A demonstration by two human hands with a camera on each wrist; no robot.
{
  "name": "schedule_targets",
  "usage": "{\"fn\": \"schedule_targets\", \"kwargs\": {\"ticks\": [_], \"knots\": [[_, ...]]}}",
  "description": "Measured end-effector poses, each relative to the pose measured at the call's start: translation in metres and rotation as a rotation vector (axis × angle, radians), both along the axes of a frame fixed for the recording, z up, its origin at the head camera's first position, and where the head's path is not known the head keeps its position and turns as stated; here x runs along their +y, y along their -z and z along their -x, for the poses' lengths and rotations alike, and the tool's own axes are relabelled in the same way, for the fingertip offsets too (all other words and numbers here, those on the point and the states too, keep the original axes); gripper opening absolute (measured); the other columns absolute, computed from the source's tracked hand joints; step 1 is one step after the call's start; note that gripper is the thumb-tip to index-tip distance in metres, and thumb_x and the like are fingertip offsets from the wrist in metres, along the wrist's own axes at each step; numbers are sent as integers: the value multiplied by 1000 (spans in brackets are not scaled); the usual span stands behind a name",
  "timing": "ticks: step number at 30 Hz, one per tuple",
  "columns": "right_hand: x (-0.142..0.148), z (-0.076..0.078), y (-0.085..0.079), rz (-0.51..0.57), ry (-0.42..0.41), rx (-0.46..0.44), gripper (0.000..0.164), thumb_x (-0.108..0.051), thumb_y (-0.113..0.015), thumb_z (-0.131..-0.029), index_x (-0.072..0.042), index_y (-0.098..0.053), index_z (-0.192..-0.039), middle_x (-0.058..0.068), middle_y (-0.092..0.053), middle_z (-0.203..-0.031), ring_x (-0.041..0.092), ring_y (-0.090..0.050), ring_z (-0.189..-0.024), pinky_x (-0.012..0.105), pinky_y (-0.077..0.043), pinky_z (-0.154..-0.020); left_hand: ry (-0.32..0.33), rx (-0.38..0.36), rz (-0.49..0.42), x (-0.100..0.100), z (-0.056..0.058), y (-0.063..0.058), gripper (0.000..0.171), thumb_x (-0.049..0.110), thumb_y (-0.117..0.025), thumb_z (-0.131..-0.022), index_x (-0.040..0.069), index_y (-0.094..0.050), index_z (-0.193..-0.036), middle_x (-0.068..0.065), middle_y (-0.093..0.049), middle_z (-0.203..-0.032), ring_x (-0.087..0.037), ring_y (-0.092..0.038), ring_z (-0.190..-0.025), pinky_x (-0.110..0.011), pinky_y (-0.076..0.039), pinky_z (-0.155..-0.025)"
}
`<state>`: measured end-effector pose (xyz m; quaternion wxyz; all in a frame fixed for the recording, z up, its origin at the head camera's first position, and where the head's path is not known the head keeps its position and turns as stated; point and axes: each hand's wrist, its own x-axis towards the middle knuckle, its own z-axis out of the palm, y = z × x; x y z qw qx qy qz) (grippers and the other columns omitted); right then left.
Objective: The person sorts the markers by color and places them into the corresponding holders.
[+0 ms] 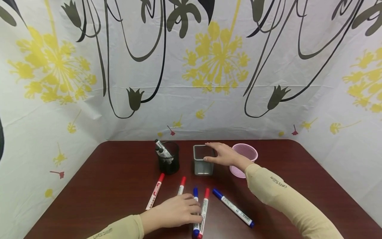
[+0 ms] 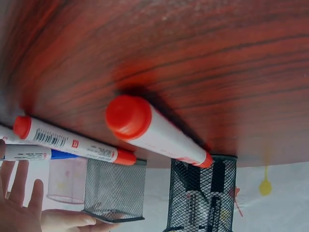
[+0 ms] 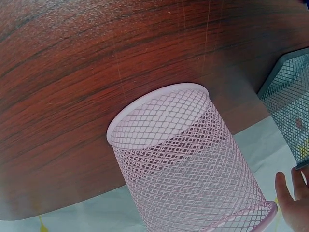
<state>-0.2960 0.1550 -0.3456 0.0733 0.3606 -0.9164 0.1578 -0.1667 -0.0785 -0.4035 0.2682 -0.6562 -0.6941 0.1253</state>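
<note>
My left hand (image 1: 176,211) is over a blue-capped marker (image 1: 195,191), its fingers loosely extended across the barrel and overlapping the red-capped marker (image 1: 204,208) beside it. In the left wrist view the fingers of the left hand (image 2: 19,195) are spread by the blue-capped marker (image 2: 29,153). At the back, my right hand (image 1: 225,154) reaches across the rim of a square grey mesh pen holder (image 1: 204,167), thumb and fingers apart. The right wrist view has the right hand's fingertips (image 3: 297,174) right at the rim of that grey holder (image 3: 289,104).
Black mesh holder (image 1: 169,166) contains several markers. A round pink mesh holder (image 1: 246,151) stands behind the right wrist. Two red-capped markers, one farther left (image 1: 154,193) and one by the left hand (image 1: 181,186), and a slanted blue-capped marker (image 1: 234,208) lie on the brown table (image 1: 119,179).
</note>
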Motion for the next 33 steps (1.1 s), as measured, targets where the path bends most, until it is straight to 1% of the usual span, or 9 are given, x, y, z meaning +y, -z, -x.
{"fn": "schedule_targets", "kwargs": {"ticks": [4,6,11,15,20,22,26,29,33], "knots": [[-1,1,-2,-16,9,-5,69,-49,-58,-79,-1,-45,-127,14,-48,-123,28,-44,-113,42,-34,-90,36,-6,-32,0,-3,-9,20,16,-51,-86,27,-58,-102,10,-59,-99,-8,-51,-98,-29,-36,-89],[-2,1,-3,-20,12,-11,70,-49,-58,-78,-2,-45,-127,14,-49,-123,28,-45,-112,42,-35,-90,59,9,-57,0,-4,-13,20,18,-53,-86,26,-58,-103,10,-59,-100,-7,-51,-98,-29,-36,-89],[-2,3,-5,-19,8,-21,69,-49,-60,-77,-2,-46,-127,12,-51,-121,27,-47,-109,41,-37,-88,78,-5,-107,1,-8,-22,21,19,-53,-85,24,-60,-104,10,-60,-99,-7,-52,-96,-29,-36,-89],[-2,3,-5,-28,18,-27,70,-50,-60,-77,-3,-46,-127,11,-52,-120,26,-48,-108,41,-38,-86,92,-54,-157,3,-12,-29,21,15,-48,-87,22,-61,-102,9,-61,-97,-5,-53,-94,-27,-37,-88],[-3,4,-4,-30,29,-25,70,-51,-60,-76,-4,-47,-127,11,-52,-120,26,-49,-106,41,-39,-85,127,-115,-256,7,-18,-39,27,12,-39,-91,19,-63,-99,10,-62,-95,-2,-54,-90,-25,-37,-88],[-3,4,-4,-27,27,-22,70,-51,-60,-76,-4,-47,-127,11,-52,-120,26,-49,-106,41,-39,-85,133,-148,-291,8,-19,-43,23,15,-42,-90,18,-64,-98,10,-62,-93,-1,-54,-89,-23,-37,-87],[-3,5,-3,-27,23,-20,71,-51,-60,-76,-4,-47,-127,11,-52,-121,26,-49,-108,41,-38,-86,133,-223,-327,10,-21,-50,16,20,-56,-84,17,-63,-98,11,-62,-89,1,-54,-86,-21,-37,-86],[-2,5,-3,-29,23,-23,71,-52,-59,-76,-4,-46,-127,11,-52,-121,26,-49,-108,41,-38,-87,143,-317,-356,10,-22,-54,20,22,-64,-79,16,-62,-99,12,-61,-86,1,-53,-82,-18,-37,-84],[-2,5,-3,-27,22,-27,72,-53,-59,-76,-4,-46,-127,11,-52,-120,25,-49,-107,41,-38,-86,152,-470,-404,11,-22,-62,24,20,-67,-78,16,-60,-100,13,-59,-81,4,-51,-77,-14,-36,-80]]}}
